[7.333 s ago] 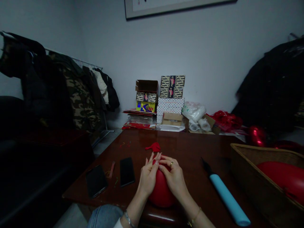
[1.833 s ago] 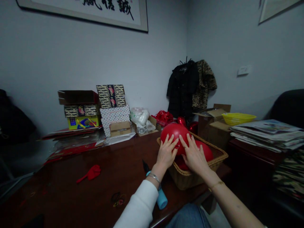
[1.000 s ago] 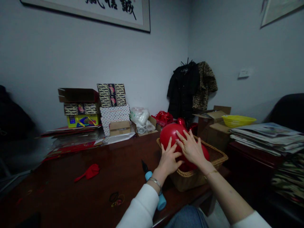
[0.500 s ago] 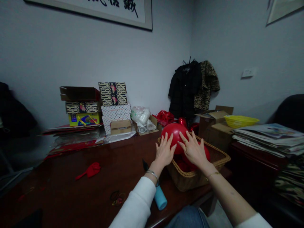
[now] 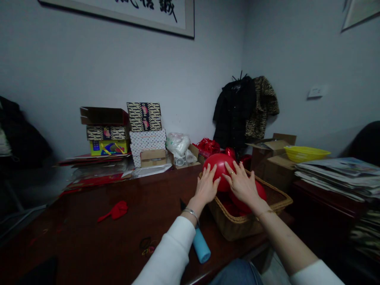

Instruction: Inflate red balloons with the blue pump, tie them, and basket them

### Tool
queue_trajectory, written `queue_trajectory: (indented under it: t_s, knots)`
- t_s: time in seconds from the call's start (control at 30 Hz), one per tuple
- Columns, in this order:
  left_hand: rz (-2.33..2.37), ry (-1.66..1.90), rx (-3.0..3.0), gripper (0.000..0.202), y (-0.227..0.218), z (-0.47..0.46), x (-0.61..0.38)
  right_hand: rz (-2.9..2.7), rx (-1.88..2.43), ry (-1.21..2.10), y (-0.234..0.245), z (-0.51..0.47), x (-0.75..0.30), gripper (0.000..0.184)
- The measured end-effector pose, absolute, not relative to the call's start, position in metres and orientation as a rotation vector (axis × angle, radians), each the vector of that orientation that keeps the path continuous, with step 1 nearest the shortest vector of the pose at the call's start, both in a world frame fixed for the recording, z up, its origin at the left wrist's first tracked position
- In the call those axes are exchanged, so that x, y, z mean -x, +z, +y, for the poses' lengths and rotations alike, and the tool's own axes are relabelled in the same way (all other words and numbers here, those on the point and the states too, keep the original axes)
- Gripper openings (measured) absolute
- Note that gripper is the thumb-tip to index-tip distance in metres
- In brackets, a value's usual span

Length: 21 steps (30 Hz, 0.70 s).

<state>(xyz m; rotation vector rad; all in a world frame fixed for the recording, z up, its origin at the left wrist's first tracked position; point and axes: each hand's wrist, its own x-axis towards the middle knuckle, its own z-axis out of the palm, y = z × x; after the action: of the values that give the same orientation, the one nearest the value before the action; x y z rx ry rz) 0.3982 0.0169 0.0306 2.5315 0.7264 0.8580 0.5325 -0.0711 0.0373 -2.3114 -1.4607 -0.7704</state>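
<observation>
Head view: the left hand (image 5: 207,187) and right hand (image 5: 244,186), apart with fingers spread, rest their fingertips against a round, glossy red balloon (image 5: 218,163) just ahead of them, at the near-left part of a tan wicker basket (image 5: 234,230). Under the right hand, a second red balloon (image 5: 261,192) sits inside. Beneath the left wrist lies a light-blue cylinder (image 5: 202,247) with a black tip; farther left, a limp red balloon (image 5: 119,210) lies on the dark-brown wooden table (image 5: 154,206).
</observation>
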Motion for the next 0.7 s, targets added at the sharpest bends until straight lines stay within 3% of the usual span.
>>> queue_trajectory:
  t_s: [0.7]
  knots:
    - [0.751, 0.973, -2.601, 0.057, 0.028, 0.02, -0.378, -1.441, 2.143, -0.938, 0.048, -0.07, -0.519, 0.054]
